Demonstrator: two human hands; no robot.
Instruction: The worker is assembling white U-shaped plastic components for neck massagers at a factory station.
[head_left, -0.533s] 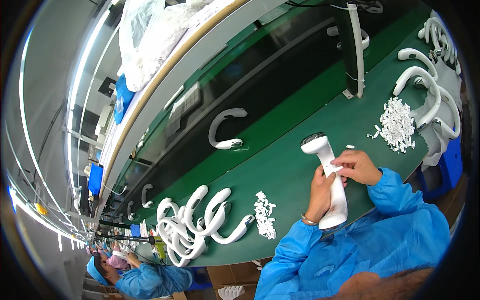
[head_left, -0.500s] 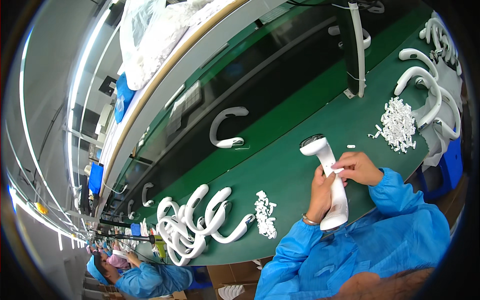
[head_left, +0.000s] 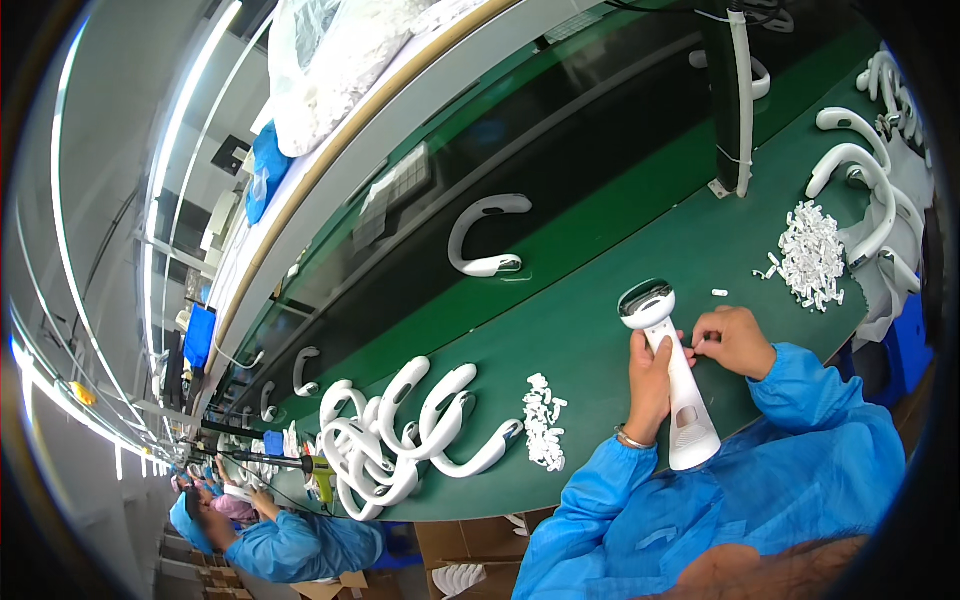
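Note:
My left hand (head_left: 650, 385) is wrapped round the middle of a white neck fan (head_left: 688, 405), seen nearly end-on above the table's near edge. Its far end has a dark glossy face, and the near end shows a vented grille. Just right of the fan, my right hand (head_left: 738, 342) pinches a small white plastic piece (head_left: 700, 346) between thumb and fingertips. A similar loose piece (head_left: 719, 293) lies on the green table beyond that hand. To the right is a heap of small white pieces (head_left: 812, 258); a smaller heap (head_left: 543, 425) lies left of my left arm.
Several white neck fans (head_left: 440, 425) are piled on the table at left, others (head_left: 880, 205) on grey cloth at far right. One fan (head_left: 470, 265) lies on the dark conveyor belt (head_left: 590, 190). A post (head_left: 730, 110) rises beyond. A co-worker in blue (head_left: 295, 545) sits at lower left.
My right hand has moved off the fan's side to the right, with the small piece in its fingertips. The fan has turned in my left hand, bringing its grille into sight.

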